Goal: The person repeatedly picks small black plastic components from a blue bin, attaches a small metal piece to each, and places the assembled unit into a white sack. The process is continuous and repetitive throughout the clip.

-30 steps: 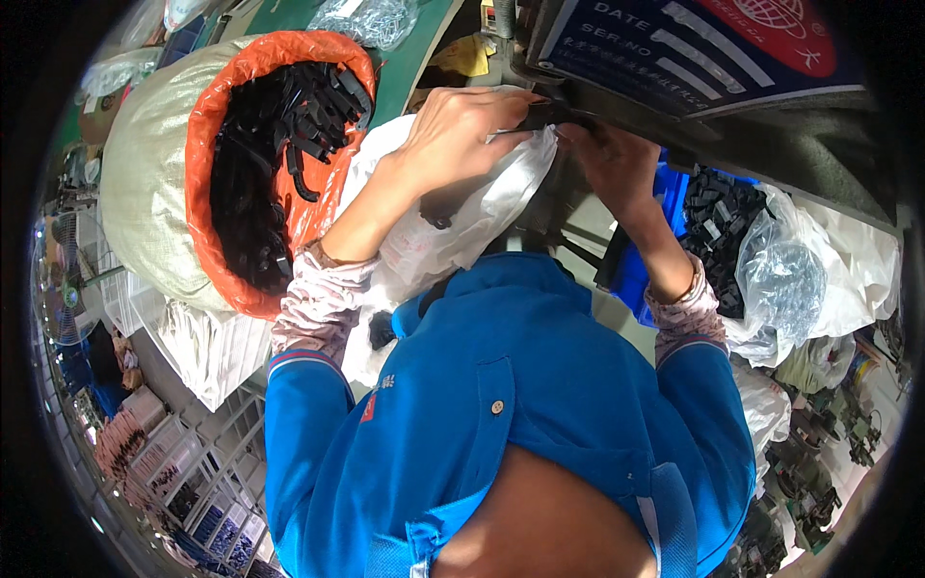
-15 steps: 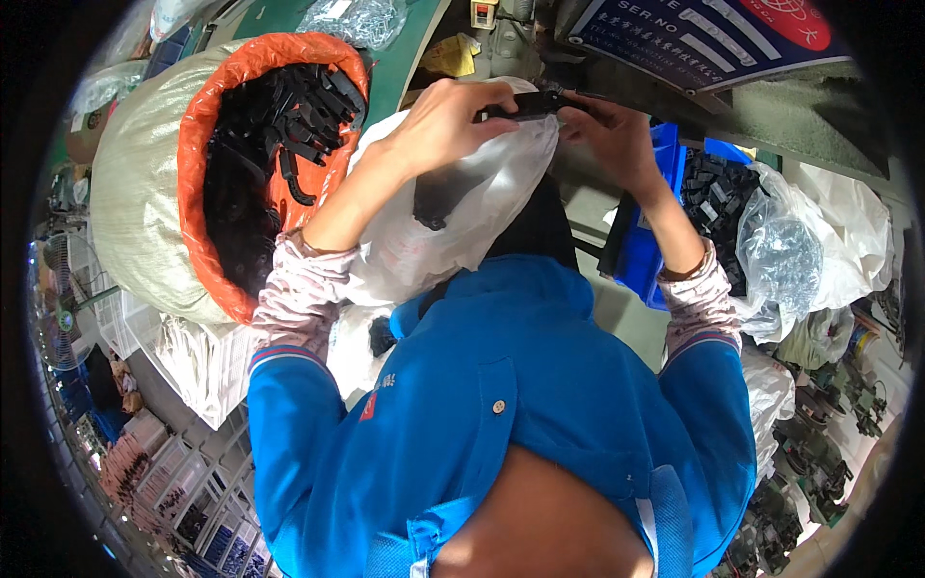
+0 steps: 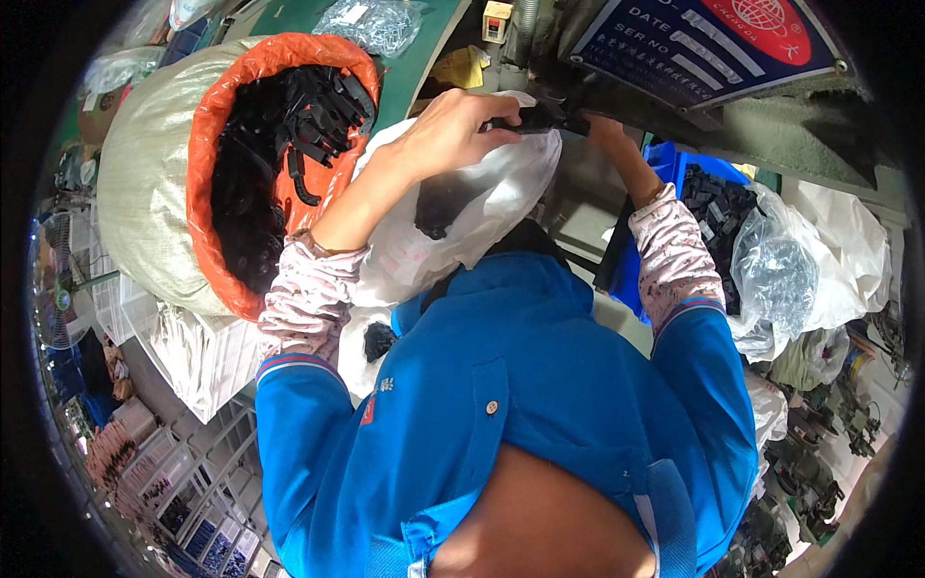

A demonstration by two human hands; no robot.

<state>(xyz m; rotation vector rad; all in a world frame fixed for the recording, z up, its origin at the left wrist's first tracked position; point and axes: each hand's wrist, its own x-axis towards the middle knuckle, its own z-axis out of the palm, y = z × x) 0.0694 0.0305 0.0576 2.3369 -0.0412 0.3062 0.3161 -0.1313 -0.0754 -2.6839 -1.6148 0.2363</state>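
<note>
Above the white plastic bag (image 3: 506,188), my left hand (image 3: 453,130) is closed on a black plastic part (image 3: 528,118), thumb and fingers pinching its left end. My right hand (image 3: 607,133) is at the right end of that part, close under the machine; its fingers are mostly hidden there. Dark pieces (image 3: 443,207) show within the white bag below my left wrist. To the left stands a woven sack (image 3: 145,183) with an orange lining (image 3: 204,164), filled with black plastic parts (image 3: 323,116).
A machine with a dark blue plate (image 3: 665,58) overhangs at the upper right. Right of my right forearm sits a blue bin (image 3: 631,260) beside small black pieces (image 3: 718,202) and clear plastic bags (image 3: 776,265). A bag of metal pieces (image 3: 371,24) lies on the green bench (image 3: 414,58).
My right hand has shifted up and inward, its fingers passing out of sight under the machine. My left hand still holds the black part, slightly lower in the picture.
</note>
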